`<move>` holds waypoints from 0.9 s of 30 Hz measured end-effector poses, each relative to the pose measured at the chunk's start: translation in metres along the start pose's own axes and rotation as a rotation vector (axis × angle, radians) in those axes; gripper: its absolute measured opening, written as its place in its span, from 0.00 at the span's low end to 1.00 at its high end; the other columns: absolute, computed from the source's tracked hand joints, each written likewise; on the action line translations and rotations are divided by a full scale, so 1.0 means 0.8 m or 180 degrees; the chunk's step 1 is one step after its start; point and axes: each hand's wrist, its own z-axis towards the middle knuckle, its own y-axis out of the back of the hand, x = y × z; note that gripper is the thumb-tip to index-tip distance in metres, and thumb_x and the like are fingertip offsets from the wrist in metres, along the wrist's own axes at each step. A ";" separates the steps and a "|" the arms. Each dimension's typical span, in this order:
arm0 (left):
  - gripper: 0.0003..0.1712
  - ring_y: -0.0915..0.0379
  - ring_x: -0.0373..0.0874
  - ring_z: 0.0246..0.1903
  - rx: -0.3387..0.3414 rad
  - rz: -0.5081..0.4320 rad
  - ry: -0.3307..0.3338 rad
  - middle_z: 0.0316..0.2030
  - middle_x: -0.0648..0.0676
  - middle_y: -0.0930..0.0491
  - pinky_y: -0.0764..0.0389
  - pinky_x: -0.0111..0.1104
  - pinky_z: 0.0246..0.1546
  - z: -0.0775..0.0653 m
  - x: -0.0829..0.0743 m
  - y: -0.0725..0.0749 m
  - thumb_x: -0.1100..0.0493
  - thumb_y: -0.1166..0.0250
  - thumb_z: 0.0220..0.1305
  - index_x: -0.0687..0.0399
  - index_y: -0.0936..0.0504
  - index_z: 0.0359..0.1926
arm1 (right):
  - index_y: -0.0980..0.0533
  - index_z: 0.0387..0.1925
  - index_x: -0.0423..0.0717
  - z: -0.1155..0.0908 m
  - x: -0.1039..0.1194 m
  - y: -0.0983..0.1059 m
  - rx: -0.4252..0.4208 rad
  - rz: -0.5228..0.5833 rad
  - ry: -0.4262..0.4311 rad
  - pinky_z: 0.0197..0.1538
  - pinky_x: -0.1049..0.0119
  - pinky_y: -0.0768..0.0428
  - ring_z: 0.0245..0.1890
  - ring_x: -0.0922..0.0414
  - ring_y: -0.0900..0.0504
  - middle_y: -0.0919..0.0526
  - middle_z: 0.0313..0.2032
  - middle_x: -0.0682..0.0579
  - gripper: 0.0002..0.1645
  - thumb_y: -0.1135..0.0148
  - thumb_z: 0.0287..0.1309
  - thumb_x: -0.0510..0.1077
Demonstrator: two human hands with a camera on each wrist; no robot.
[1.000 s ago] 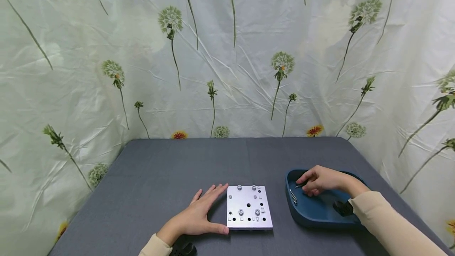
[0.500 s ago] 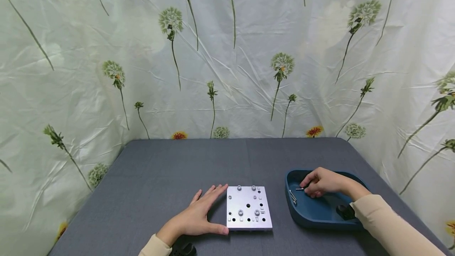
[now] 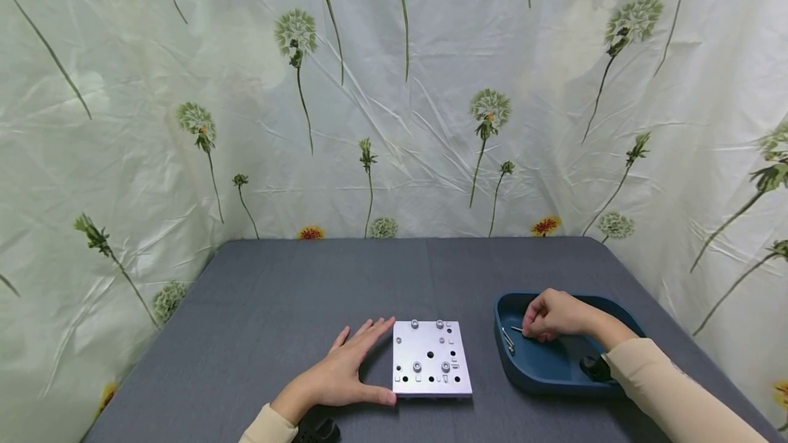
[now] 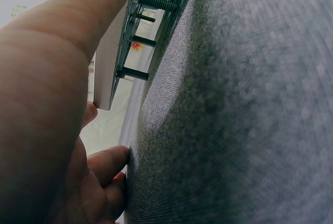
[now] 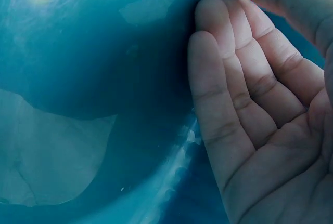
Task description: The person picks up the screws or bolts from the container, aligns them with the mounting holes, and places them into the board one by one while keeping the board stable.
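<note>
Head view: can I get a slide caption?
Left hand at the edge of a metal plate, right hand pinching a small metal rod in a blue tray.

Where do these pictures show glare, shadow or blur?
Head view: fairly even light, metal plate sharp; left wrist: a dark shadow down the grey cloth, which blurs toward the right; right wrist: bluish cast, bright glare at top left on the tray.
</note>
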 end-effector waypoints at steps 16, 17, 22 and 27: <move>0.69 0.57 0.61 0.87 0.0004 0.0029 0.0003 0.86 0.55 0.46 0.65 0.75 0.78 0.001 0.000 -0.001 0.30 0.20 0.54 0.37 0.48 0.88 | 0.14 0.29 0.41 0.005 0.004 -0.004 0.0035 -0.0141 0.0090 0.31 0.69 0.17 0.26 0.58 0.17 0.10 0.26 0.52 0.05 0.28 0.61 0.38; 0.69 0.57 0.61 0.87 0.0004 0.0033 0.0005 0.86 0.55 0.46 0.65 0.75 0.78 0.001 0.000 -0.001 0.30 0.20 0.54 0.37 0.48 0.88 | 0.14 0.30 0.41 0.005 0.004 -0.004 0.0048 -0.0138 0.0086 0.31 0.69 0.17 0.26 0.57 0.17 0.10 0.27 0.51 0.05 0.28 0.61 0.38; 0.68 0.57 0.61 0.87 0.0002 0.0032 0.0012 0.86 0.55 0.46 0.65 0.75 0.78 0.001 0.000 -0.001 0.30 0.20 0.54 0.37 0.48 0.88 | 0.15 0.30 0.40 0.005 0.005 -0.003 0.0101 -0.0076 0.0096 0.32 0.68 0.15 0.28 0.57 0.16 0.11 0.27 0.51 0.06 0.30 0.63 0.38; 0.69 0.57 0.61 0.87 0.0006 0.0018 0.0025 0.86 0.55 0.46 0.66 0.74 0.78 0.001 0.000 -0.001 0.29 0.20 0.54 0.37 0.48 0.88 | 0.16 0.31 0.39 0.004 0.004 -0.001 0.0137 0.0039 0.0078 0.34 0.68 0.14 0.29 0.57 0.16 0.13 0.26 0.51 0.07 0.30 0.65 0.38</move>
